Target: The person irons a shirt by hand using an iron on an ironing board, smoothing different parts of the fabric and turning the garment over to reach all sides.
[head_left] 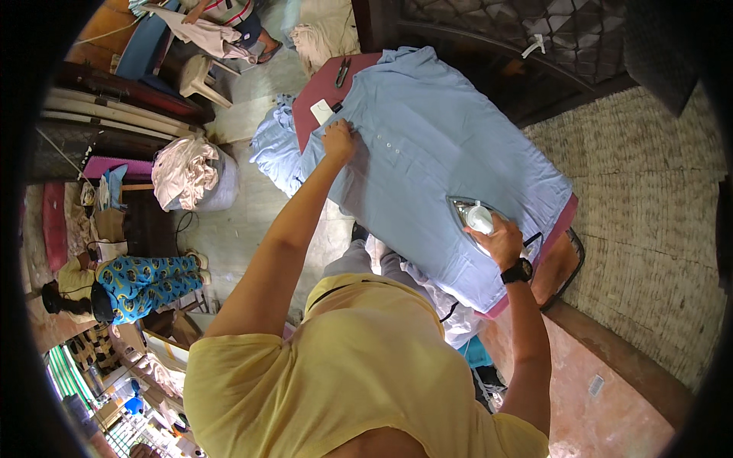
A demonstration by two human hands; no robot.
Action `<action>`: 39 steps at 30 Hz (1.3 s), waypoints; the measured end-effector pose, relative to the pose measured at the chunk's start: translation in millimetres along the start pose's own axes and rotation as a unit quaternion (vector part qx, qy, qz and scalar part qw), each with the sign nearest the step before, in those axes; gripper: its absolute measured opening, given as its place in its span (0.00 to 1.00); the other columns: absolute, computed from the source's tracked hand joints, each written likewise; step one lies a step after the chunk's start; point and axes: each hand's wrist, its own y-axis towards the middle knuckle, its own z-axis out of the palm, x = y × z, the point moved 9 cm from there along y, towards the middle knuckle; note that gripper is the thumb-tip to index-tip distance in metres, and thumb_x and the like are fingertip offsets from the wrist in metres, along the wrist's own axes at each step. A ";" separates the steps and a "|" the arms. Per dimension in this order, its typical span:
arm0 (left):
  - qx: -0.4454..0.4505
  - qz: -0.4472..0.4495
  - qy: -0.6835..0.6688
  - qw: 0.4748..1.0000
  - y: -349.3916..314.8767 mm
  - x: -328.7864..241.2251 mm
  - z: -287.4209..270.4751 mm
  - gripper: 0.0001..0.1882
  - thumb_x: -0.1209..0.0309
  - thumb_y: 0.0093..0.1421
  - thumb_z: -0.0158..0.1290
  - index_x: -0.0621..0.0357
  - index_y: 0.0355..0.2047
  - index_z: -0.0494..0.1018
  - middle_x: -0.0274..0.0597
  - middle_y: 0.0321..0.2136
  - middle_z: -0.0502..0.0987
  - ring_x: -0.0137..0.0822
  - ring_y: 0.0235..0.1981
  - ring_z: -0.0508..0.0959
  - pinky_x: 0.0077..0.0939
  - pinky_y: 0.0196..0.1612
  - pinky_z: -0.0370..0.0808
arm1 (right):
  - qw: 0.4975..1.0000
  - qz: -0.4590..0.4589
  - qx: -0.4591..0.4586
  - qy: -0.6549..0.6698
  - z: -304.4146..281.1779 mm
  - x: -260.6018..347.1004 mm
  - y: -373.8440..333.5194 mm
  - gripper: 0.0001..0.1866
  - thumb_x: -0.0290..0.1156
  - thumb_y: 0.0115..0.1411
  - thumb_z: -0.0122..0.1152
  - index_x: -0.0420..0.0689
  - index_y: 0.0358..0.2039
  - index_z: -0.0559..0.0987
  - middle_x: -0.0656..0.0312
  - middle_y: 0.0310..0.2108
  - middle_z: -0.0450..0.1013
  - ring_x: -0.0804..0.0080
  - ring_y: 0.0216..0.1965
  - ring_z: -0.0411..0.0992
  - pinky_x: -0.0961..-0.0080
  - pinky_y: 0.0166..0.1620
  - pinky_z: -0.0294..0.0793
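A light blue shirt (427, 145) with a few buttons on its placket lies spread over a maroon ironing board (307, 93). My right hand (501, 241), wearing a black watch, grips a white iron (479, 219) that rests on the shirt's lower right part. At the shirt's left edge, my left hand (338, 142) has its fingers curled onto the cloth. Just beyond that hand are a small white card (321, 112) and a dark pair of thread snips (343, 72) on the board. Some blue cloth (275, 146) hangs over the board's left side.
Left of the board stands a tub (223, 183) heaped with pale cloth. Farther off are a beige stool (200, 82) and a person holding a pale garment (200, 29). Another person in patterned blue trousers (145, 284) is at far left. A dark metal grille (565, 38) borders the back right.
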 end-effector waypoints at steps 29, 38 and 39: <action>-0.125 0.162 0.033 0.978 31.2 -17.2 -6.5 0.13 0.56 0.71 0.43 0.52 0.41 0.65 0.45 0.30 0.80 0.52 0.27 0.81 0.49 0.27 0.74 | 0.999 0.036 0.012 0.021 20.7 18.4 29.9 0.31 0.61 0.46 0.72 0.44 0.34 0.83 0.54 0.25 0.79 0.53 0.25 0.78 0.61 0.28 0.78; -0.126 0.146 0.017 0.981 28.4 -20.8 -12.5 0.14 0.56 0.70 0.44 0.52 0.38 0.64 0.47 0.30 0.80 0.54 0.28 0.80 0.50 0.27 0.74 | 0.999 -0.008 0.031 0.020 51.3 60.7 78.4 0.33 0.62 0.46 0.71 0.44 0.36 0.83 0.52 0.23 0.79 0.50 0.24 0.78 0.57 0.30 0.77; -0.130 0.146 0.015 0.981 29.2 -20.6 -12.7 0.14 0.55 0.70 0.44 0.52 0.38 0.64 0.47 0.29 0.80 0.54 0.27 0.80 0.50 0.27 0.73 | 0.999 -0.032 0.021 0.018 54.7 66.6 80.3 0.33 0.63 0.46 0.71 0.43 0.37 0.82 0.52 0.22 0.78 0.50 0.24 0.78 0.56 0.29 0.77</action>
